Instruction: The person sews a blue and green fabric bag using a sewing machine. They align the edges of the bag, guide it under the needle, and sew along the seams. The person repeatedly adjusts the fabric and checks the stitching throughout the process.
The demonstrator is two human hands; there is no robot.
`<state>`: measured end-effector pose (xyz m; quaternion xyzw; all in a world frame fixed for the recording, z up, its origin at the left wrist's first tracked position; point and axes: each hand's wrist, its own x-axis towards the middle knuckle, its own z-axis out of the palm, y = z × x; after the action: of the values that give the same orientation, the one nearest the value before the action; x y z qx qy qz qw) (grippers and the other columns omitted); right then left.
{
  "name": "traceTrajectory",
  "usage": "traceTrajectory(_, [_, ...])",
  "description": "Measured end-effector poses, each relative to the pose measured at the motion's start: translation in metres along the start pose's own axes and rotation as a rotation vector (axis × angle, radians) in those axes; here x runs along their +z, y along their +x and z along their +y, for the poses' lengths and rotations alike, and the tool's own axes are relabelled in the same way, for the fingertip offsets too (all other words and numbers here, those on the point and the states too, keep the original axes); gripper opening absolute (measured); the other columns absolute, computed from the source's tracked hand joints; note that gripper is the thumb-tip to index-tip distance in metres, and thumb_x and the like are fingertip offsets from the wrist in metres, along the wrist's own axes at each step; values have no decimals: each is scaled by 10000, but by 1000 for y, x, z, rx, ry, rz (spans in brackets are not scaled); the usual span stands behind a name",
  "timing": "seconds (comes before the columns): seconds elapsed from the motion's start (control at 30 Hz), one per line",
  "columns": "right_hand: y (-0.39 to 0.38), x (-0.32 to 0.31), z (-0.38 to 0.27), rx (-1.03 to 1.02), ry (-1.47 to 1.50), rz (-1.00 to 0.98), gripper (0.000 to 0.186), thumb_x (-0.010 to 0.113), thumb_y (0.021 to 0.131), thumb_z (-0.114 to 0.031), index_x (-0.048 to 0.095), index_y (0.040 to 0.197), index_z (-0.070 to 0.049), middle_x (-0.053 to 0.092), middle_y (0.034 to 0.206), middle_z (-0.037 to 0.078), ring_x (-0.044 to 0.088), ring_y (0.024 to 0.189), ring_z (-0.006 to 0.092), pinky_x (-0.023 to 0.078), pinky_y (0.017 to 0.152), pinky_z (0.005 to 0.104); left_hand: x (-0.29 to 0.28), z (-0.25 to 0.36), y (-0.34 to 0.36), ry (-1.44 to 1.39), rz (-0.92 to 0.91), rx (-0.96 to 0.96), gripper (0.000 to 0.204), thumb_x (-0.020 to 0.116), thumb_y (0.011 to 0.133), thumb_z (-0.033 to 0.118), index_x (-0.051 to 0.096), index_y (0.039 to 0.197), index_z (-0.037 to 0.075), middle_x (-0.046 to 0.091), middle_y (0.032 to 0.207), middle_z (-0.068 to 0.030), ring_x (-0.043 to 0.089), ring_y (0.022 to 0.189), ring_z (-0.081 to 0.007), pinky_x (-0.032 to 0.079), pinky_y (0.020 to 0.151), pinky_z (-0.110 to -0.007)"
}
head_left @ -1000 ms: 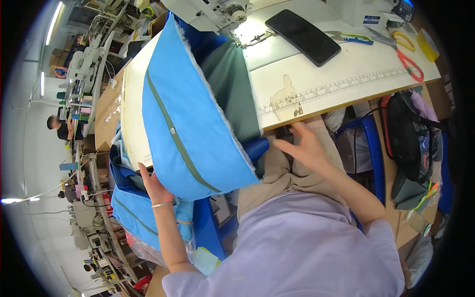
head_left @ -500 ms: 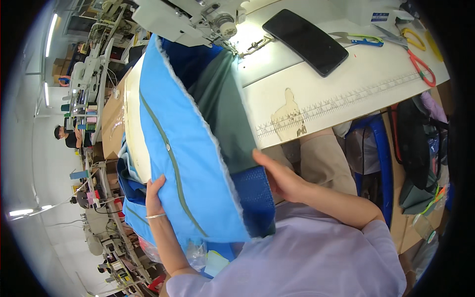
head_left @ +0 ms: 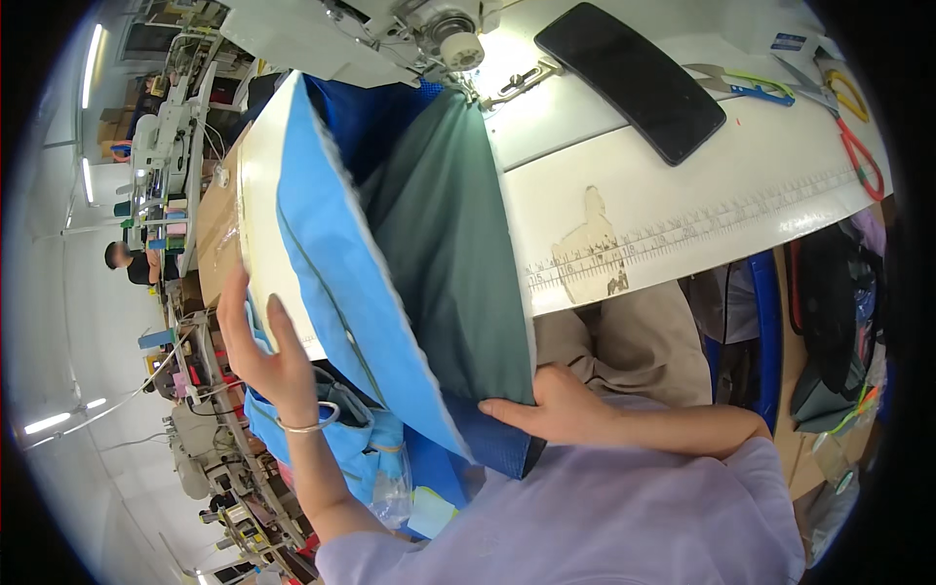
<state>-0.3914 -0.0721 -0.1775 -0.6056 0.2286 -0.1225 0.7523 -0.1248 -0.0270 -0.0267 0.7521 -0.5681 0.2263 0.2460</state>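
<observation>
A large sewn fabric piece hangs from the sewing machine (head_left: 461, 44) toward my lap. It has a light blue panel (head_left: 317, 195) with a dark green strip along it, a dark green lining (head_left: 439, 234) and a dark blue mesh part (head_left: 492, 434). Its upper end lies under the needle area, where the foot is hard to make out. My right hand (head_left: 556, 408) pinches the lining's right edge near the mesh, thumb on top. To the left of the light blue panel, my left hand (head_left: 268, 356) is raised, fingers apart, holding nothing.
On the white table (head_left: 682, 214) with a printed ruler lie a black phone (head_left: 634, 83), blue-green snips (head_left: 746, 88) and red-handled scissors (head_left: 858, 156). More light blue pieces (head_left: 356, 448) hang at lower left. Dark bags (head_left: 834, 302) sit at the right. A person (head_left: 141, 265) sits beyond, far left.
My left hand has let go of the light blue panel and moved up and left. My right hand has slid down the fabric's edge. The panel has folded inward, showing more green lining.
</observation>
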Motion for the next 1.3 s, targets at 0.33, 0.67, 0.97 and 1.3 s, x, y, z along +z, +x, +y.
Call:
traceTrajectory(0.33, [-14, -3, -47, -102, -27, 23, 557, 704, 967, -335, 599, 614, 82, 567, 536, 243, 590, 492, 422, 463, 510, 477, 126, 78, 95, -226, -471, 942, 236, 654, 698, -40, 677, 901, 80, 661, 954, -61, 639, 1089, -304, 522, 1011, -447])
traceTrajectory(0.67, [-17, -18, -42, -4, 32, -55, 601, 681, 994, -369, 585, 616, 88, 548, 531, 243, 541, 466, 397, 433, 498, 456, 120, 80, 88, -308, -628, 908, 196, 673, 652, -42, 615, 779, 95, 599, 836, -31, 609, 912, -253, 489, 809, -377])
traceTrajectory(0.97, [-22, -2, -32, -67, 324, 111, 425, 768, 959, -299, 699, 728, 50, 614, 559, 132, 545, 463, 145, 423, 467, 359, 110, 74, 79, -404, -658, 819, 218, 689, 664, -53, 659, 821, 95, 643, 887, -26, 603, 842, -249, 481, 742, -368])
traceTrajectory(1.3, [-20, -8, -30, -43, 234, 25, 402, 700, 1004, -265, 681, 758, 52, 603, 570, 133, 516, 483, 150, 411, 484, 360, 114, 87, 60, -352, -729, 824, 222, 636, 633, -76, 581, 757, 100, 550, 827, -30, 541, 782, -250, 457, 658, -354])
